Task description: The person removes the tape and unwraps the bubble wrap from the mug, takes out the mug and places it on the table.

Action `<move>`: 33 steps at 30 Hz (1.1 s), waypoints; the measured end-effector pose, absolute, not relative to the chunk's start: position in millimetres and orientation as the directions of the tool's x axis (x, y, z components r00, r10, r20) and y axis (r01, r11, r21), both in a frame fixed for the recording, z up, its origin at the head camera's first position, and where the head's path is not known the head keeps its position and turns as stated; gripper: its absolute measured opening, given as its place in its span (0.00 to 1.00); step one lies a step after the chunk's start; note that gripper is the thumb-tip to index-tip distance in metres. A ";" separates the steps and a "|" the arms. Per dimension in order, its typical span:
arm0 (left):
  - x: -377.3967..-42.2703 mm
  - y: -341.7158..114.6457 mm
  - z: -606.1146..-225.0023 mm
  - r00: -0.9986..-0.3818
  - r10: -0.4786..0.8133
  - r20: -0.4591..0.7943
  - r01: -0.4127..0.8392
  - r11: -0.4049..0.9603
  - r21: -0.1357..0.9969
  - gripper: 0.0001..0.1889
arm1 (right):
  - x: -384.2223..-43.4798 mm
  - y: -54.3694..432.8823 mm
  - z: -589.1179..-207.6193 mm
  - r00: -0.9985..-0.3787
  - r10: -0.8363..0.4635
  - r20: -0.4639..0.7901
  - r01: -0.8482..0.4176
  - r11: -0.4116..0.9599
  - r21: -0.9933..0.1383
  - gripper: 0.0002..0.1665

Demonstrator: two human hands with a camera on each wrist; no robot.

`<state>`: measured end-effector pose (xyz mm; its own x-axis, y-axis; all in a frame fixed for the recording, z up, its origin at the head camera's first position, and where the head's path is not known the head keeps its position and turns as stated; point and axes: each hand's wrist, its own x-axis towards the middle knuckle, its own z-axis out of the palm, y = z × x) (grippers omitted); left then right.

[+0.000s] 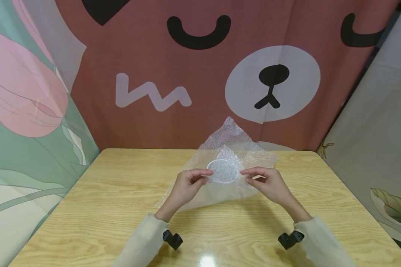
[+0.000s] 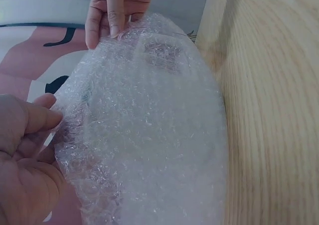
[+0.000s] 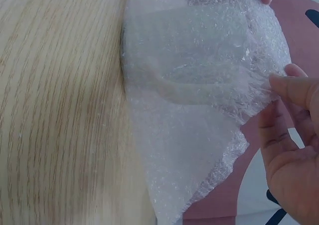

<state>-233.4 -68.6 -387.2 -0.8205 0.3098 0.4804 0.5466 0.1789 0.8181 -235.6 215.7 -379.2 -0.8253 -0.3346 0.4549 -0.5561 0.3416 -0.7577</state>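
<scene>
A sheet of clear bubble wrap [image 1: 228,135] is gathered around a pale mug, whose round white rim [image 1: 224,182] faces up in the head view. In the right wrist view a curved handle [image 3: 187,93] shows dimly through the wrap. My left hand [image 1: 190,185] pinches the wrap by the left side of the rim, between thumb and fingers. On the opposite side my right hand [image 1: 269,185] pinches the wrap close to the rim. The mug's body is blurred behind the plastic. One corner of the sheet stands up behind the mug; other corners spread out sideways.
The wooden table [image 1: 113,207] extends around the wrapped mug on all sides. Behind its far edge hangs a printed curtain [image 1: 147,126] with a bear face, and patterned cloths flank the left and right. Small black cameras [image 1: 172,240] are strapped on both wrists.
</scene>
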 end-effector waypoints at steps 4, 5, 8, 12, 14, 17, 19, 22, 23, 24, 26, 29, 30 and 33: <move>-230.9 -68.6 -385.6 -0.805 0.310 0.506 0.575 0.197 0.794 0.13 | -232.0 212.0 -378.1 -0.788 -0.325 0.523 -0.615 0.388 -0.686 0.15; -230.3 -68.7 -385.3 -0.798 0.311 0.516 0.586 0.204 0.784 0.12 | -230.2 210.4 -376.6 -0.776 -0.325 0.540 -0.630 0.399 -0.666 0.15; -228.8 -69.0 -384.7 -0.778 0.313 0.545 0.618 0.218 0.756 0.11 | -221.4 204.8 -367.7 -0.740 -0.335 0.584 -0.672 0.414 -0.614 0.15; -228.3 -69.2 -385.3 -0.750 0.321 0.579 0.653 0.219 0.725 0.10 | -212.2 201.1 -356.5 -0.672 -0.365 0.644 -0.739 0.390 -0.549 0.16; -228.4 -69.2 -386.0 -0.735 0.327 0.594 0.669 0.211 0.713 0.10 | -211.8 201.7 -355.4 -0.625 -0.386 0.679 -0.779 0.366 -0.508 0.18; -228.4 -69.5 -386.8 -0.710 0.342 0.616 0.695 0.201 0.690 0.10 | -214.4 204.9 -357.7 -0.555 -0.412 0.723 -0.830 0.334 -0.446 0.21; -227.9 -70.1 -387.1 -0.692 0.352 0.630 0.713 0.201 0.672 0.11 | -217.9 207.5 -361.6 -0.528 -0.422 0.737 -0.847 0.327 -0.419 0.22; -226.5 -71.7 -386.8 -0.660 0.371 0.654 0.745 0.212 0.632 0.12 | -225.8 213.0 -371.0 -0.493 -0.440 0.751 -0.867 0.322 -0.381 0.22; -226.1 -72.4 -386.7 -0.647 0.379 0.662 0.757 0.215 0.617 0.12 | -228.3 214.7 -374.0 -0.480 -0.445 0.756 -0.874 0.317 -0.368 0.23; -225.9 -72.9 -386.8 -0.634 0.387 0.669 0.768 0.218 0.602 0.12 | -230.4 216.2 -376.4 -0.459 -0.452 0.765 -0.885 0.309 -0.348 0.23; -225.3 -73.9 -386.1 -0.608 0.406 0.682 0.789 0.217 0.574 0.12 | -233.3 218.1 -379.8 -0.413 -0.465 0.783 -0.907 0.285 -0.309 0.25; -224.9 -75.4 -385.7 -0.577 0.433 0.692 0.812 0.211 0.545 0.12 | -235.2 220.1 -382.1 -0.342 -0.481 0.807 -0.938 0.231 -0.260 0.27; -224.9 -75.7 -385.8 -0.569 0.441 0.694 0.817 0.210 0.537 0.12 | -235.7 220.7 -382.7 -0.319 -0.484 0.815 -0.946 0.217 -0.241 0.22; -224.4 -76.4 -385.6 -0.540 0.465 0.701 0.837 0.209 0.506 0.13 | -237.3 222.5 -385.1 -0.272 -0.490 0.828 -0.960 0.198 -0.199 0.11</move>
<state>-224.4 -76.4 -385.6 -0.5404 0.4653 0.7010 0.8367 0.2093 0.5061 -237.3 222.5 -385.1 -0.2725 -0.4901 0.8280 -0.9598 0.1982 -0.1985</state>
